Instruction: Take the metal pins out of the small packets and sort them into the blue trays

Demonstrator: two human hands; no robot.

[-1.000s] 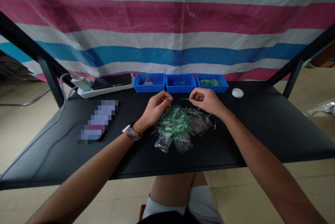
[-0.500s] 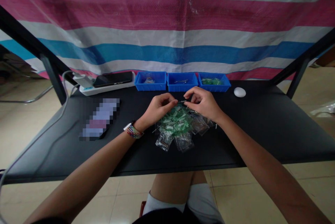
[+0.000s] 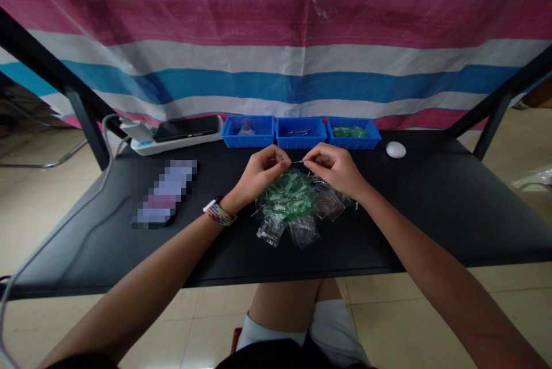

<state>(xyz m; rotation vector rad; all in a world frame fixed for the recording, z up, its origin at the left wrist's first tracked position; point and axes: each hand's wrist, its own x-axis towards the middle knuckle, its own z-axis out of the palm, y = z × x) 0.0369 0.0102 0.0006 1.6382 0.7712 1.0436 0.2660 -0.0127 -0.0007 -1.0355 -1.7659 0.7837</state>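
Between my two hands stretches a thin metal pin (image 3: pixel 296 162), too small to name more exactly. My left hand (image 3: pixel 264 169) pinches its left end with thumb and fingertips. The right end sits between the thumb and forefinger of my right hand (image 3: pixel 335 169). Just below the hands lies a pile of small green packets (image 3: pixel 291 196). Clear plastic bags (image 3: pixel 304 232) with small parts in them stick out at the front of the pile. Brownish clear bags (image 3: pixel 330 203) and loose metal pieces lie on its right, partly under my right hand.
Three blue bins stand along the back: a left bin (image 3: pixel 248 142) with clear packets, a middle bin (image 3: pixel 301 142) with metal pins, a right bin (image 3: pixel 353 142) with green packets. A white power strip (image 3: pixel 172 145), phones and a white oval object (image 3: pixel 395 150) lie on the black table (image 3: pixel 431 214).
My right fingers have closed onto the pin's right end; half a second ago they were more spread. Both hands have stayed above the pile. The view has shifted slightly.
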